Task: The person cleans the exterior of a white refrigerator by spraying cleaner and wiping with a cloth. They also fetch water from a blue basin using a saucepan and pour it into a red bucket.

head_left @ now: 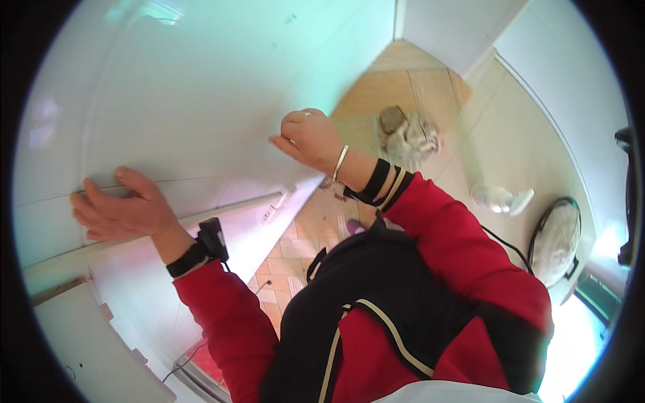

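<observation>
A large glossy white panel [201,101] fills the upper left, with a thin seam running across its lower part. My left hand [124,211] rests at that seam, fingers bent slightly and spread apart, with nothing seen in it. Close to the panel's right side is my right hand [309,138], its fingers curled in toward the palm. Whatever those fingers hold, if anything, is hidden. Below the seam runs a pale ledge [222,209] with a small label [270,213] near its right end.
Crumpled cloth [410,134] lies on the tiled floor [383,74] beyond my right wrist. At the right are a white shoe-like item [514,200] and a rounded pale bag [556,242]. A white cabinet part [94,342] stands at the lower left, with a thin cable [181,366] nearby.
</observation>
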### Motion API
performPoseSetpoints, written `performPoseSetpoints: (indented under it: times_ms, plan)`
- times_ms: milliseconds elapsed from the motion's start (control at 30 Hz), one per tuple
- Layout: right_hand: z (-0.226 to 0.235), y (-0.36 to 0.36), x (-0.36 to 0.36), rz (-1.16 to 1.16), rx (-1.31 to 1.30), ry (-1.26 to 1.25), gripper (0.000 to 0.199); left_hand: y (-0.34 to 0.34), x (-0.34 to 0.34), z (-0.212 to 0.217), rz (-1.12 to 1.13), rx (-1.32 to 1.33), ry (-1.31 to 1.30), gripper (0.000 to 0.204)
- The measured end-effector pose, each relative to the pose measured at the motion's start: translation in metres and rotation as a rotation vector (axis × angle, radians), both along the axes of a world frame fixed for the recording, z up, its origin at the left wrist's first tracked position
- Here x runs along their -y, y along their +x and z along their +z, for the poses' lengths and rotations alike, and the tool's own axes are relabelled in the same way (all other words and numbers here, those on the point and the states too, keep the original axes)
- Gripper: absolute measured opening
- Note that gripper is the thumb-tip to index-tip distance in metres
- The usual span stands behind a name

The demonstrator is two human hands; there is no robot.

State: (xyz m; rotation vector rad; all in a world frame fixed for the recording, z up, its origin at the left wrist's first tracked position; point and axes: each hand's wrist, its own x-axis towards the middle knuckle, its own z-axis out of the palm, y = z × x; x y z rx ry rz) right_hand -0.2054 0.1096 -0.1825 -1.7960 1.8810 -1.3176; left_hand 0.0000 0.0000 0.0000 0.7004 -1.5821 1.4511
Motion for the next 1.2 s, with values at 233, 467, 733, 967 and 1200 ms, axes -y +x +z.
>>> performPoseSetpoints:
  times_ms: [233, 467, 733, 967, 1200]
  plan:
    - [-0.038, -0.006, -0.078, 0.003, 0.100, 0.155, 0.015, 0.002, -0.001, -0.012, 0.026, -0.022, -0.035, 0.038]
    - [-0.077, -0.046, -0.137, -0.293, 0.018, 0.356, 0.021, 0.003, 0.002, -0.012, 0.016, -0.042, 0.013, 0.037]
    - [-0.132, -0.096, -0.184, -0.756, 0.025, 0.553, 0.057, 0.002, -0.001, -0.008, 0.029, 0.016, -0.041, 0.038]
    - [-0.162, -0.098, -0.165, -0.817, 0.292, 0.687, 0.043, 0.008, 0.007, -0.004, 0.046, 0.030, -0.046, 0.037]
    - [-0.159, -0.078, -0.242, -0.711, 0.176, 0.372, 0.038, 0.014, 0.016, -0.009, 0.105, -0.026, -0.073, 0.034]
